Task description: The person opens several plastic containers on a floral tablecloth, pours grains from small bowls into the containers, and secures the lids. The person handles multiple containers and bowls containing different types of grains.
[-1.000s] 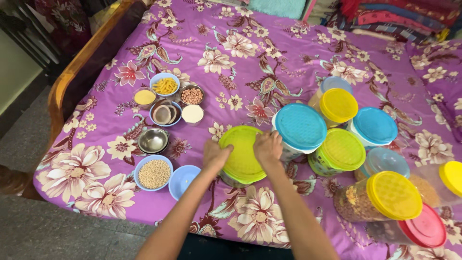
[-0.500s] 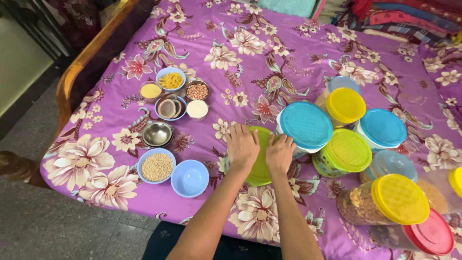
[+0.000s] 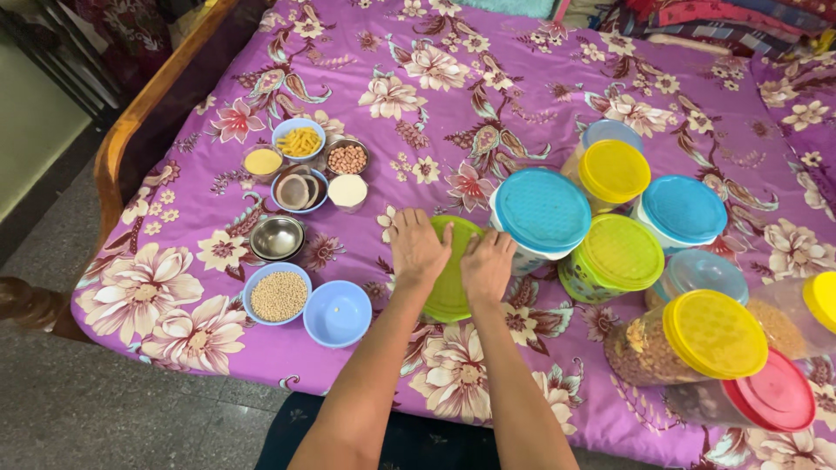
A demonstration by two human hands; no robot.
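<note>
Both my hands press flat on the lime-green lid (image 3: 450, 287) of a round container standing on the purple flowered bedspread (image 3: 488, 78). My left hand (image 3: 418, 246) covers the lid's left part, fingers spread. My right hand (image 3: 488, 264) lies on its right part, close to a container with a blue lid (image 3: 542, 211). The container's body under the green lid is mostly hidden by my hands and forearms.
To the left stand small bowls: an empty blue bowl (image 3: 337, 312), a bowl of pale grains (image 3: 278, 295), a steel bowl (image 3: 277, 237) and several filled ones behind. To the right cluster lidded jars in yellow (image 3: 713, 333), green (image 3: 620, 253), blue (image 3: 684, 210) and red (image 3: 774, 392). A wooden bed rail (image 3: 131, 122) runs along the left.
My hands moved from the lid's rim to lie flat on top of it. The view shifted slightly.
</note>
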